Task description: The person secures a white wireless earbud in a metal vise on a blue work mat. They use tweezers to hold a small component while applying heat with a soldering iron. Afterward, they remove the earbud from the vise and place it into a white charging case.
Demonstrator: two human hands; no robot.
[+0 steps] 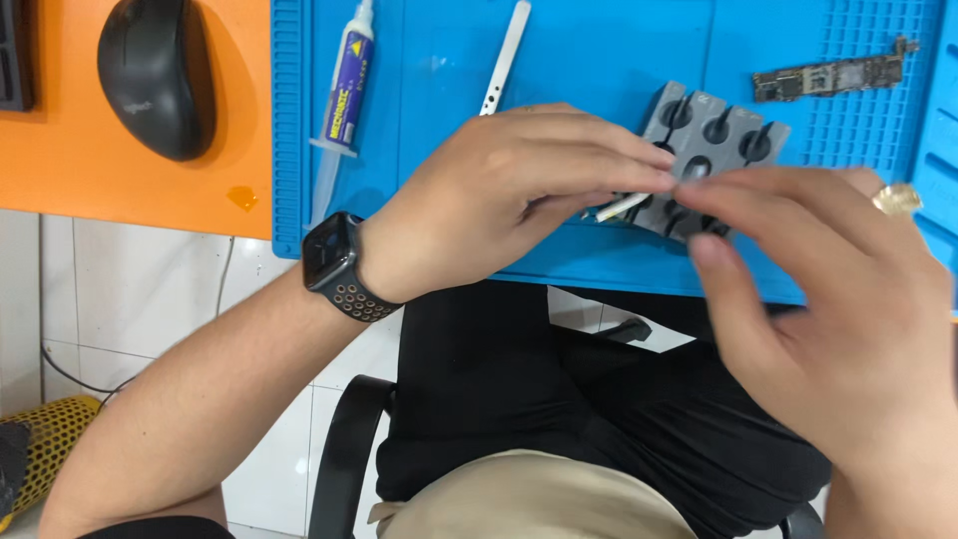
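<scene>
A thin white tool (621, 208) is pinched in the curled fingers of the left hand (499, 195), its long axis lying toward the grey slotted holder (714, 135) on the blue mat (599, 60), which the loosely spread, empty right hand (828, 299) touches at its near edge.

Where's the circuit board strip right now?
In the head view, the circuit board strip lies at the upper right of the blue work mat, just right of the grey slotted holder and above the right hand.
</scene>
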